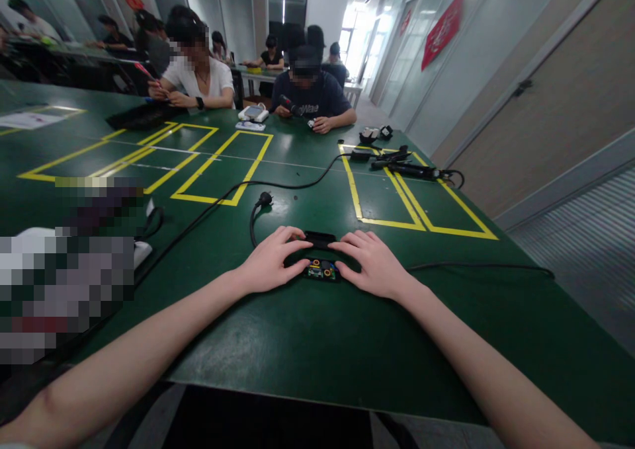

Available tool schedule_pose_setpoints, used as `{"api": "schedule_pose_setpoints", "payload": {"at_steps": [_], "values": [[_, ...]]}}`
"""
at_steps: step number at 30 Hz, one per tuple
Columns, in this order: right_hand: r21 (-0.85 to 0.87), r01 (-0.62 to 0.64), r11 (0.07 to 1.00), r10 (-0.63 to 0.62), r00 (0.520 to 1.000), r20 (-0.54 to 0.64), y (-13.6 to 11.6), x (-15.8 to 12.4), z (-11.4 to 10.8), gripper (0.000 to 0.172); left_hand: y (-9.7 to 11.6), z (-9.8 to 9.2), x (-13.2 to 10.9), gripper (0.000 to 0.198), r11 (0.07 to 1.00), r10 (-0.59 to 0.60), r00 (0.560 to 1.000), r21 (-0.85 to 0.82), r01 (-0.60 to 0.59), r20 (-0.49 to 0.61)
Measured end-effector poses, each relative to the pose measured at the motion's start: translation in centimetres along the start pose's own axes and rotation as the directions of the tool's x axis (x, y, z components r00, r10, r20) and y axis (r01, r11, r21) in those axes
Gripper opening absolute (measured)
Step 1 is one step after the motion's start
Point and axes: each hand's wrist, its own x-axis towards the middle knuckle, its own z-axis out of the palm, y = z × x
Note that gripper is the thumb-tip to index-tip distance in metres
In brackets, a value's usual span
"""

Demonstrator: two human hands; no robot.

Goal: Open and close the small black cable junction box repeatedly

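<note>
An opened black adapter casing lies on the green table in front of me, in two parts. Nearer to me is the circuit board (322, 270), with ring-shaped coils and other small components, in a dark shell. Just behind it sits the hollow black cover (320, 239). My left hand (272, 258) grips the left ends, thumb at the board and fingers at the cover. On the right ends, my right hand (371, 264) has the same hold. Fingertips partly hide both parts' edges.
A black cable with a plug (265, 200) lies behind my left hand; another cable (481, 266) runs right. Yellow tape rectangles (223, 168) mark the green table (258, 350). Black tools (407, 168) lie at right. Two people work across the table; a blurred area covers the left.
</note>
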Motion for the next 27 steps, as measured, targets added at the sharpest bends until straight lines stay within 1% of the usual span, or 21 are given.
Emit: {"api": "schedule_pose_setpoints", "payload": {"at_steps": [2, 5, 7, 10, 15, 19, 21, 23, 25, 27], "values": [[0.036, 0.026, 0.999, -0.026, 1.000, 0.000, 0.1, 0.0, 0.3, 0.028, 0.0, 0.0, 0.0, 0.024, 1.000, 0.014, 1.000, 0.002, -0.014, 0.010], [0.096, 0.057, 0.994, -0.049, 0.995, -0.082, 0.3, -0.1, 0.6, 0.023, 0.3, 0.0, 0.0, 0.016, 0.999, 0.027, 1.000, -0.023, -0.027, 0.006], [0.140, 0.066, 0.988, -0.049, 0.991, -0.123, 0.4, -0.2, 0.9, 0.020, 0.4, 0.0, -0.1, 0.014, 0.999, 0.034, 0.999, -0.037, -0.034, 0.002], [0.230, 0.059, 0.971, -0.034, 0.993, -0.112, 0.5, -0.3, 1.2, 0.017, 0.5, 0.0, 0.0, 0.014, 0.998, 0.045, 0.999, -0.041, -0.045, -0.001], [0.407, -0.021, 0.913, 0.049, 0.997, -0.059, 0.6, -0.3, 1.3, 0.012, 0.5, -0.1, -0.1, 0.014, 0.998, 0.051, 0.999, -0.035, -0.050, 0.005], [0.575, -0.072, 0.815, 0.147, 0.986, -0.085, 0.2, -0.1, 1.3, 0.003, 0.6, 0.0, -0.2, 0.014, 0.998, 0.055, 0.998, -0.039, -0.054, 0.015], [0.648, -0.113, 0.753, 0.199, 0.978, -0.061, -0.1, 0.0, 1.3, 0.010, 0.6, 0.0, -0.1, 0.013, 0.998, 0.041, 0.999, -0.049, -0.040, 0.017], [0.697, -0.173, 0.696, 0.251, 0.968, -0.010, -0.2, 0.1, 1.3, 0.025, 0.6, 0.0, -0.1, 0.013, 0.998, 0.034, 0.999, -0.052, -0.032, 0.029], [0.709, -0.239, 0.664, 0.291, 0.956, 0.050, -0.2, 0.1, 1.3, 0.037, 0.6, 0.0, 0.0, 0.015, 0.998, 0.042, 0.998, -0.041, -0.040, 0.045], [0.685, -0.286, 0.670, 0.307, 0.947, 0.095, -0.2, 0.0, 1.2, 0.036, 0.5, 0.0, 0.1, 0.016, 0.998, 0.057, 0.997, -0.027, -0.056, 0.055]]}}
